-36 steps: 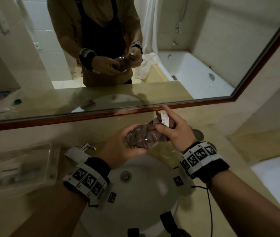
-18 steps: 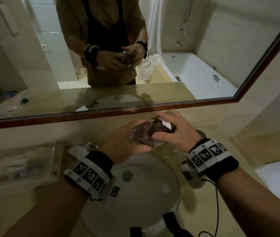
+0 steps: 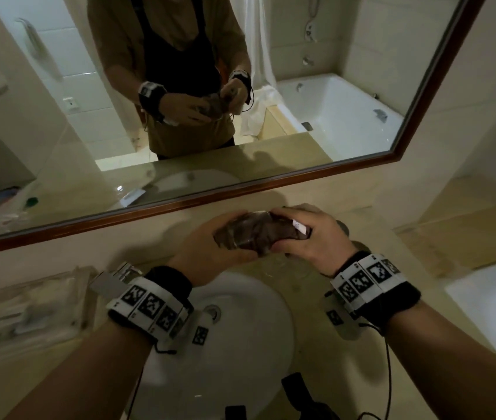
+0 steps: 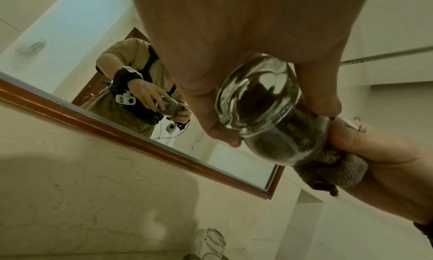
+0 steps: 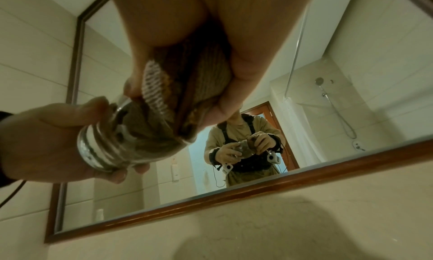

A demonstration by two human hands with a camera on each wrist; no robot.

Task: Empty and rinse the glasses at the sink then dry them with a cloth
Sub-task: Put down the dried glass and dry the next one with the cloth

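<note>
Clear tray [image 3: 28, 301] at counter's left edge, tap [image 3: 119, 275] just left of the white sink [image 3: 240, 344]. Left hand [image 3: 210, 253] curled round the base of a glass [image 3: 240, 234] held on its side above the sink's back rim. Brown cloth [image 3: 274, 228] stuffed inside it. Right hand [image 3: 316, 237] grips the cloth at the glass mouth. Second glass [image 4: 212, 242] on the counter by the wall.

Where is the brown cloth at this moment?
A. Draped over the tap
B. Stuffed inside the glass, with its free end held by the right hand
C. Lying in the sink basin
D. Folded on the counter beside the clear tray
B: the left hand grips the glass by its base, and the brown cloth fills its inside, while the right hand holds the bunched end sticking out of the mouth.
</note>
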